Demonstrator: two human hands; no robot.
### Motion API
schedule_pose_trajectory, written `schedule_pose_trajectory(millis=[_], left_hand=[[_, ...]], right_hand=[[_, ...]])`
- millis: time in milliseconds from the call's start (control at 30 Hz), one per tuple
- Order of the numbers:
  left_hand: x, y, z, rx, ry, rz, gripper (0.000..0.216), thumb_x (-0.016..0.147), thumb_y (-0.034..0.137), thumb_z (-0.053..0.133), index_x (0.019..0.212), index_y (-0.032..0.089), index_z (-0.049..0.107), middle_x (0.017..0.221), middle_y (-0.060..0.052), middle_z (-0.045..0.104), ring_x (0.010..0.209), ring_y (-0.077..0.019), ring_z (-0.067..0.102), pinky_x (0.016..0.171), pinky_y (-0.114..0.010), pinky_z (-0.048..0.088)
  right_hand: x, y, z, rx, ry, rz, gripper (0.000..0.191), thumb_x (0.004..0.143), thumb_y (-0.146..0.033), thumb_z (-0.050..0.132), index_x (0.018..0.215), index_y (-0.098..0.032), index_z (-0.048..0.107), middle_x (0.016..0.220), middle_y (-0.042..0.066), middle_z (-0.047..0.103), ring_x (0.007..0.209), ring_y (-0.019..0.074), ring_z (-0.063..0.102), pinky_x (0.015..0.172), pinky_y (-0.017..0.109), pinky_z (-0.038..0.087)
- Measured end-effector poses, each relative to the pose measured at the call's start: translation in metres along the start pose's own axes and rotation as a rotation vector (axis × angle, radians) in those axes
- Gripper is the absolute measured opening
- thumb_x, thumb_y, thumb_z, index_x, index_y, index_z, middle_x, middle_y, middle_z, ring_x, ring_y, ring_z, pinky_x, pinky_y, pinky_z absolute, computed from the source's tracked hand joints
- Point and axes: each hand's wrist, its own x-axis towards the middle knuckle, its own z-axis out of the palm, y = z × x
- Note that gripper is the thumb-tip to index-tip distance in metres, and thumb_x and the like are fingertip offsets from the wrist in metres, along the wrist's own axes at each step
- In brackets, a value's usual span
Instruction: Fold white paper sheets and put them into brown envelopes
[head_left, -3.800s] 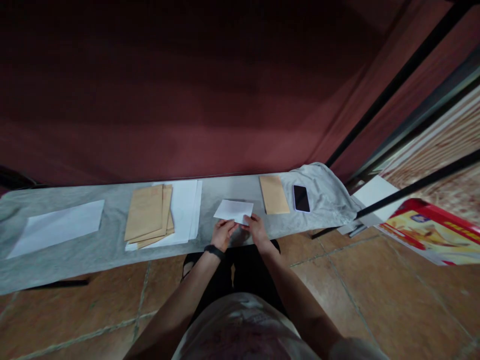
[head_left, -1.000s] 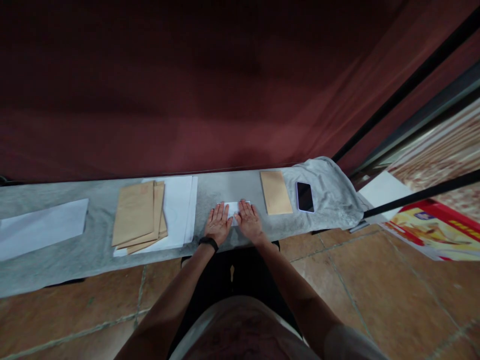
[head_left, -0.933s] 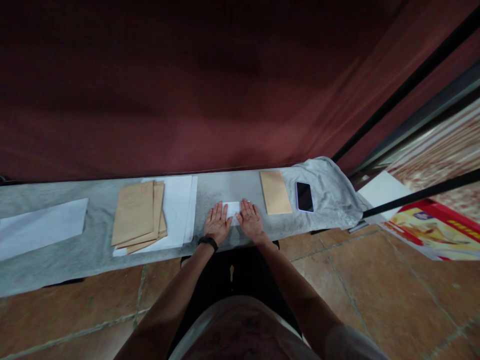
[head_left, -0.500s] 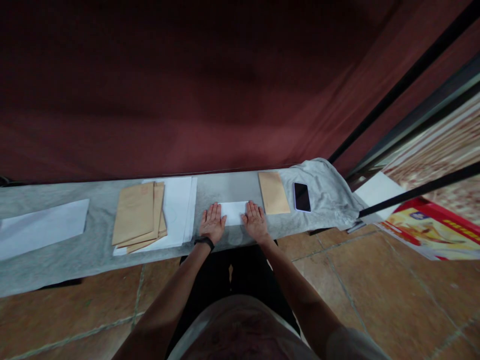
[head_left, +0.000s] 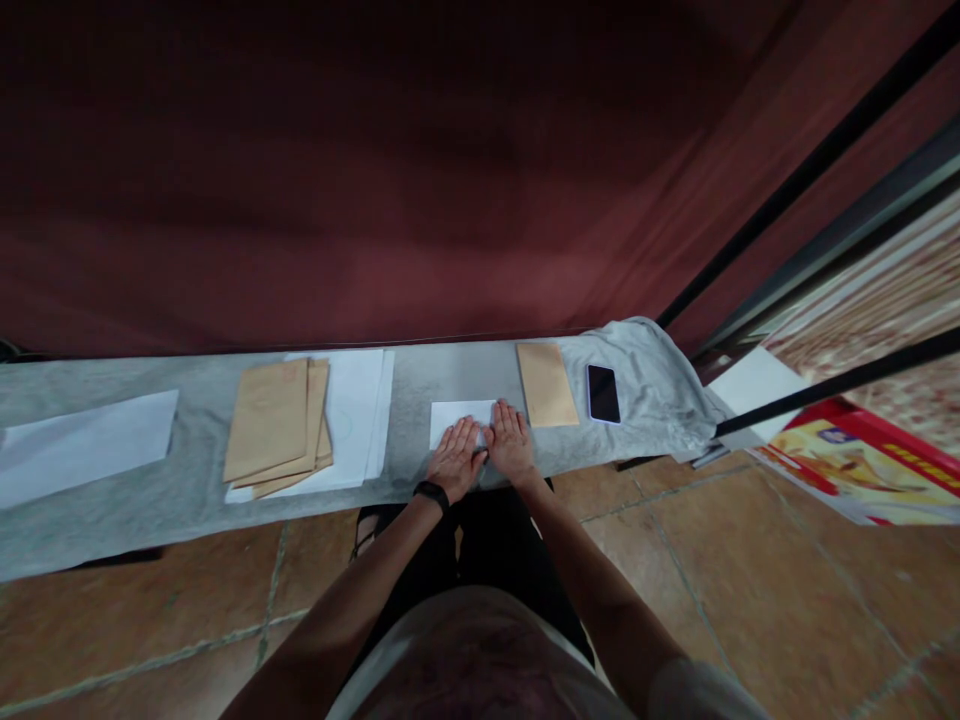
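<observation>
At the far left I see a long white sheet [head_left: 97, 440] lying loose; a brushing arm could shift it. Next, brown envelopes [head_left: 266, 418] sit fanned on larger white sheets [head_left: 356, 415] close to the table's near edge, so I judge that a careless knock could slide the pile off. In the middle, the left hand [head_left: 456, 460] rests flat, fingers stretched, over the lower right of the small white paper [head_left: 450, 415]; the right hand [head_left: 511, 445] lies flat at the paper's right edge. Neither grip pinches anything. With soft fabric underneath, uneven pressing might crease the paper or drag it askew. The right fingers are near a single brown envelope [head_left: 547, 385], and a sideways sweep could nudge it toward the phone [head_left: 604, 393].

The table [head_left: 420, 370] is long and narrow under a grey cloth [head_left: 656, 385], fairly smooth at the centre and bunched at the right end. I have a dark red backdrop [head_left: 412, 220] behind it, brown floor tiles [head_left: 675, 570] below, and black bars [head_left: 810, 170] and a red-and-yellow box [head_left: 870, 450] at right.
</observation>
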Motion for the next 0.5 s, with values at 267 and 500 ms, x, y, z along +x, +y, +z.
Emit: schedule_pose_trajectory(millis=[267,500], left_hand=[[-0.015,-0.024,-0.007,0.044,0.040,-0.048,0.072,0.098,0.050,0.037,0.154,0.005,0.029,0.161,-0.019,0.029,0.152,-0.0271,0.021,0.124,-0.045,0.020],[-0.016,-0.024,-0.010,0.036,0.011,-0.015,0.065,0.095,0.034,0.040,0.154,0.007,0.029,0.163,-0.017,0.026,0.152,-0.0260,0.018,0.124,-0.045,0.018]], right_hand=[[-0.003,-0.011,-0.009,0.042,0.031,0.020,0.056,0.104,-0.031,0.033,0.154,-0.005,0.031,0.158,0.019,0.035,0.145,0.0279,0.036,0.119,0.049,0.026],[-0.020,-0.034,-0.008,0.115,-0.078,-0.195,0.047,0.105,-0.035,0.034,0.149,-0.020,0.044,0.157,0.006,0.042,0.143,0.0202,0.040,0.120,0.041,0.026]])
